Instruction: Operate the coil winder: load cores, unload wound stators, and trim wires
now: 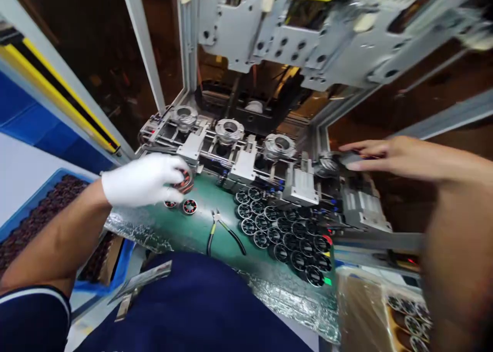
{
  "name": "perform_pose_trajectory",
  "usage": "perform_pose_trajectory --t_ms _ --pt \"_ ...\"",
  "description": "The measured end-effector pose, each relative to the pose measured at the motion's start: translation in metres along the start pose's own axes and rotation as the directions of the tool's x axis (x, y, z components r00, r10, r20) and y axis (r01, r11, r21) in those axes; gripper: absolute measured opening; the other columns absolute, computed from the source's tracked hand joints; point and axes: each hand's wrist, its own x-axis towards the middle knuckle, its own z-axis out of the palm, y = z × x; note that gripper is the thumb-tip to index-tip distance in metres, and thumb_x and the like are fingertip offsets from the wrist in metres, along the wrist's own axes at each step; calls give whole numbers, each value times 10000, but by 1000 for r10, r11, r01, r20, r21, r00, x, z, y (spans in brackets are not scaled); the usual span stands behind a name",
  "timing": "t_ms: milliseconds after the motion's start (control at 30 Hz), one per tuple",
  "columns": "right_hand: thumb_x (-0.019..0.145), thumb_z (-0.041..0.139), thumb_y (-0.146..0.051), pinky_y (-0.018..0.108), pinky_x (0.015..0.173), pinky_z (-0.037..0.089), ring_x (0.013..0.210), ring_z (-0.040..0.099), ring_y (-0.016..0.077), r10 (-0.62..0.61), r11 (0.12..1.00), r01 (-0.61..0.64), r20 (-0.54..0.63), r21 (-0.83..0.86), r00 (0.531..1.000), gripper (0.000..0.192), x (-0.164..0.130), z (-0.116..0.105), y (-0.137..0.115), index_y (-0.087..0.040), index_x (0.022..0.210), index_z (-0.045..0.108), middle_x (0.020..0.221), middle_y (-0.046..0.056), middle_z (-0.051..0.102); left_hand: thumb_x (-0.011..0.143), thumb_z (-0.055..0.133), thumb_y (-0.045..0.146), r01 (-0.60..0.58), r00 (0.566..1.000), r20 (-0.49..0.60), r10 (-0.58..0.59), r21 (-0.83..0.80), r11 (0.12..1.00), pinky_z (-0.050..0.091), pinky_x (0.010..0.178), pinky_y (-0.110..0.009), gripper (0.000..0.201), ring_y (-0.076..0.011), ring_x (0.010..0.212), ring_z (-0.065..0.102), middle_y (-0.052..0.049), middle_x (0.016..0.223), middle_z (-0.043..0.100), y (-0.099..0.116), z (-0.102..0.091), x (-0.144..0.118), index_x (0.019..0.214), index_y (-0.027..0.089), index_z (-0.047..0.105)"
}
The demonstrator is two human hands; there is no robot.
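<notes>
My left hand (148, 181), in a white glove, curls its fingers around a ring-shaped motor stator (185, 181) with orange-red windings, just above the green bench mat. Below that hand lie a wound stator (189, 206) and another one (170, 204), partly covered by the fingers. My bare right hand (389, 156) reaches to the right end of the machine, fingers stretched out and thumb apart. It is beside the rightmost metal fixture (327, 165); a dark grey surface shows between thumb and fingers, and whether they touch it is unclear.
Pliers (217, 218) lie open on the green mat (204, 187). Several black stator cores (275, 234) stand in rows to their right. Three round holders (230, 131) line the machine, under metal plates (234, 28). Blue bins (59, 174) stand left, a box of rings (389, 336) lower right.
</notes>
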Motion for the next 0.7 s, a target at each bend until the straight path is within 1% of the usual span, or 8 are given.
perform_pose_trajectory --t_ms 100,167,267,367,433,500,600,700 --pt "883 693 -450 483 1107 406 1349 444 341 -173 984 174 -17 41 985 273 8 46 -92 -177 864 694 1338 121 580 845 683 308 294 946 128 -297 41 955 493 803 -320 122 -206 814 665 -58 919 697 -9 82 -74 787 212 729" --pt "919 660 -390 525 1142 369 1425 353 349 -284 956 285 -27 66 958 215 6 88 -166 -180 879 689 1428 109 520 803 714 253 435 882 151 -446 99 895 491 761 -338 85 -221 769 672 -76 885 697 -11 127 -98 754 183 722" --pt "955 596 -264 577 1158 336 1493 225 360 -401 914 402 -44 53 915 166 6 149 -261 -156 860 678 1548 111 384 837 686 265 487 865 79 -495 108 867 505 781 -376 115 -256 814 690 -109 983 703 -12 164 -101 877 168 733" --pt "947 564 -169 625 1133 345 1494 207 392 -471 881 472 48 -22 881 168 18 195 -323 -106 842 678 1581 179 303 904 614 292 477 879 -33 -476 82 875 522 867 -403 205 -270 952 696 -132 1227 658 -12 180 -89 1046 174 703" --pt "956 545 -156 634 1136 339 1482 240 394 -426 902 428 54 -55 903 177 27 212 -340 -86 881 688 1568 203 317 924 586 288 466 878 -137 -458 33 884 518 947 -391 213 -262 1067 679 -129 1356 597 -13 188 -85 1077 174 679" --pt "970 547 -180 605 1143 349 1475 267 377 -362 931 359 -37 -68 932 175 26 215 -338 -79 993 688 1560 207 333 921 599 319 440 844 -306 -441 -76 895 504 1010 -376 218 -255 1157 649 -120 1385 581 -12 197 -86 1071 177 667" --pt "956 602 -239 542 1132 389 1464 304 336 -261 965 254 -256 -58 931 238 -3 202 -307 -97 1142 649 1532 200 382 894 642 418 401 714 -531 -457 -225 888 492 1054 -398 292 -272 1219 617 -123 1357 602 -8 206 -96 1061 180 662" --pt "901 681 -250 576 1103 406 1435 346 365 34 998 -51 -396 -31 918 218 -49 191 -259 -104 1063 666 1460 226 456 892 645 456 416 617 -619 -487 -269 869 493 1056 -434 330 -287 1219 614 -136 1338 614 5 205 -107 1067 176 658"
